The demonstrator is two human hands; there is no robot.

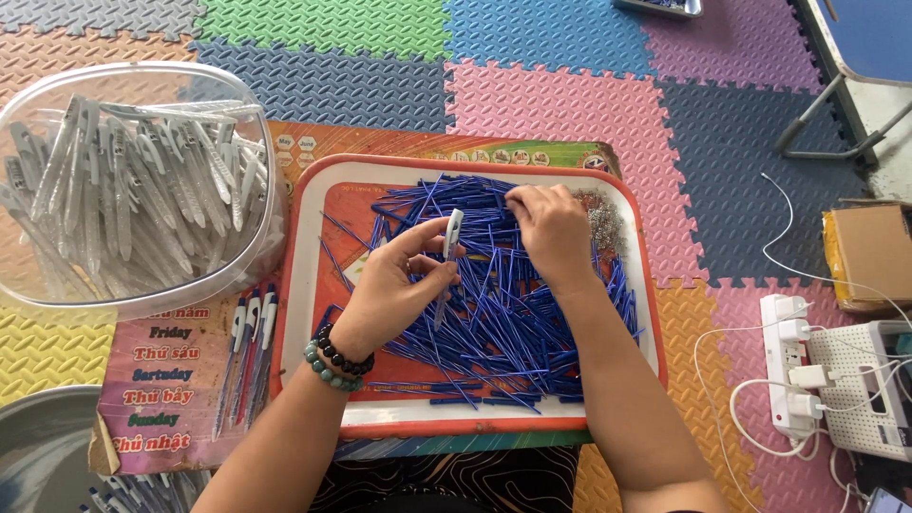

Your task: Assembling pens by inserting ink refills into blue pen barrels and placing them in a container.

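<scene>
My left hand (394,285), with bead bracelets at the wrist, holds a clear white pen barrel (448,255) upright over a tray. My right hand (551,228) rests fingers-down on a heap of thin blue pen refills (513,323), pinching at them near the tray's far side. The refills fill a red tray with a white rim (302,285). A small pile of metal springs (601,220) lies just right of my right hand.
A clear plastic tub (128,180) full of empty pen barrels stands at the left. Several assembled pens (249,356) lie beside the tray on a printed board. A power strip (790,366) with white cables and a cardboard box (869,252) sit at the right on foam floor mats.
</scene>
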